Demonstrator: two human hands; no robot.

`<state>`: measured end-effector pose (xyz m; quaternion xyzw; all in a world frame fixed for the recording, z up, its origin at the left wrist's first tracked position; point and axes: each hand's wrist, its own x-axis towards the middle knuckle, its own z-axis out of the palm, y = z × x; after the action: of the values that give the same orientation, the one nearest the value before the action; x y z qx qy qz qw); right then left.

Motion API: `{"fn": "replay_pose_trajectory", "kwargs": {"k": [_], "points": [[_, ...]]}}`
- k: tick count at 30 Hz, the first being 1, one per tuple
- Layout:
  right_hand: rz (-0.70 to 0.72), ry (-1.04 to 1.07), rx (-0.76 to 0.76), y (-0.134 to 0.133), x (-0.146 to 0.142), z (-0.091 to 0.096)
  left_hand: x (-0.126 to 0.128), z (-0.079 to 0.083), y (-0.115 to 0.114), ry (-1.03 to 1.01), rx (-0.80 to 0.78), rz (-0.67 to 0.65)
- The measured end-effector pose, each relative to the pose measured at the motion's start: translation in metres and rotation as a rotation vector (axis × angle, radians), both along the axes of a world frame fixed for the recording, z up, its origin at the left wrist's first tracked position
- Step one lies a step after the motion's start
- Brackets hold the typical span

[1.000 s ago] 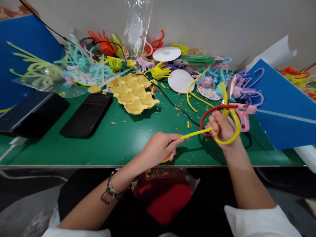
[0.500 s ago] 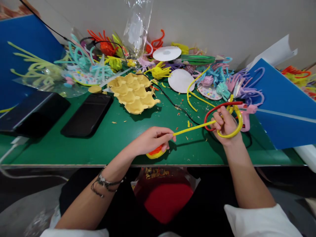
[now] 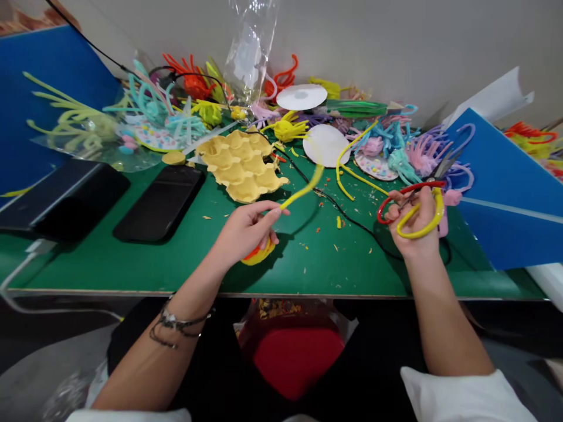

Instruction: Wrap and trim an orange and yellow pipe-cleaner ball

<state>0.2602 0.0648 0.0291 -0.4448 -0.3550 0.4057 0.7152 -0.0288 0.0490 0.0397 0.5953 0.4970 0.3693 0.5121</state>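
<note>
My left hand [image 3: 246,231] is closed on a yellow pipe cleaner [image 3: 303,189] that sticks up and to the right, blurred by motion, and it also cups a small yellow and orange piece [image 3: 256,254] beneath the palm. My right hand [image 3: 413,218] grips scissors with red and yellow handles [image 3: 417,202], the blades pointing up-right toward a pink glue gun [image 3: 446,202]. Both hands are over the green table [image 3: 176,258].
A yellow egg carton piece [image 3: 240,167], two dark phones [image 3: 160,202], white paper discs [image 3: 324,144], loose yellow pipe cleaners [image 3: 347,167] and heaps of coloured pipe-cleaner shapes crowd the back. Blue boards [image 3: 505,187] stand at both sides. A black cable [image 3: 334,205] crosses the table.
My left hand moved left and up with the yellow pipe cleaner, whose free end left the right hand. My right hand shifted slightly right with the scissors.
</note>
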Motion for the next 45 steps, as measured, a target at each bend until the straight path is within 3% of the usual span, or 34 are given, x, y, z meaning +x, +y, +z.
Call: {"fn": "replay_pose_trajectory", "kwargs": {"k": [3, 5, 9, 14, 21, 29, 39, 45], "points": [[0.021, -0.075, 0.067, -0.004, -0.005, 0.003, 0.002, 0.0, 0.0, -0.026, 0.009, 0.073], [0.141, -0.203, 0.044, -0.011, -0.01, 0.005, 0.003, 0.0, -0.001, -0.057, 0.018, 0.066], [0.448, -0.593, -0.142, -0.028, -0.025, 0.007, 0.005, -0.002, -0.002, -0.128, 0.032, -0.002], [0.615, -0.909, -0.297, -0.039, -0.039, 0.007, 0.005, -0.004, -0.005, -0.15, 0.036, -0.062], [0.678, -0.978, -0.237, -0.037, -0.035, 0.01, 0.007, -0.004, -0.01, -0.159, -0.019, -0.168], [0.806, -0.893, -0.225, -0.038, -0.027, 0.004, 0.007, -0.002, -0.01, -0.119, -0.047, -0.254], [0.781, -0.899, -0.258, -0.041, -0.033, 0.012, 0.005, -0.002, -0.009, -0.053, -0.108, -0.342], [0.747, -0.869, -0.313, -0.043, -0.038, 0.019, 0.005, -0.006, -0.008, -0.17, -0.156, -0.342]]}}
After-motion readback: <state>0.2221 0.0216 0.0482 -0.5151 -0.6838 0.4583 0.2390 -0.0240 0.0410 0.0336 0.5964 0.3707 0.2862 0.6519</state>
